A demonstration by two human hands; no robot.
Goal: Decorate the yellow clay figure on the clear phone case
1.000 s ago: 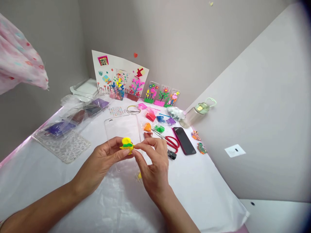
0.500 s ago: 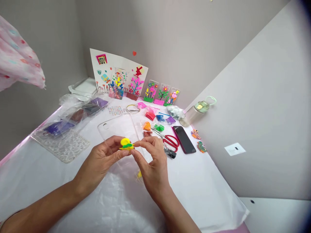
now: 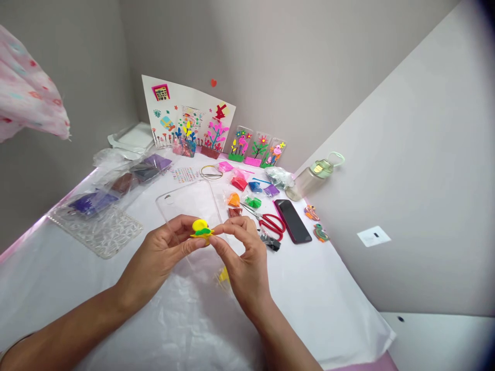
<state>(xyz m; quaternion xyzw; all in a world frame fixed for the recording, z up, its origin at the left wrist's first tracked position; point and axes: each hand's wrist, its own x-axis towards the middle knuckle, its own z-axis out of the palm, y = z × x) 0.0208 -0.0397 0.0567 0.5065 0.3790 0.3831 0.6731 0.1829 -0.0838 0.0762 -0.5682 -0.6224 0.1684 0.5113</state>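
1. Small yellow-and-green clay piece (image 3: 201,229) held up above the white plastic-covered table (image 3: 328,299), between both hands, over the near end of a clear transparent phone case (image 3: 189,202) lying flat.
2. Left hand (image 3: 162,255) pinching the clay piece from below and left, thumb and forefinger pressed onto its underside and side; remaining fingers curled beneath.
3. Right hand (image 3: 243,263) meeting the piece from the right, thumb and forefinger tips closed on its right edge; other fingers loosely folded.
4. Green band of the piece running roughly left to right, yellow lump above it; long axis lying across, from one hand toward the other.
5. Both hands touching the piece, so neither nearer; bulk of the hold judged to sit with the left.
6. Beyond the fingers, well apart: red-handled scissors (image 3: 270,222), dark flat phone (image 3: 293,221), small packets of coloured clay (image 3: 247,193).
7. Patterned clear plastic tray (image 3: 104,232) off to the left; a yellow scrap (image 3: 224,275) on the table under the right hand.
8. Open table surface near the body, in front of the wrists; right table edge close by the wall.
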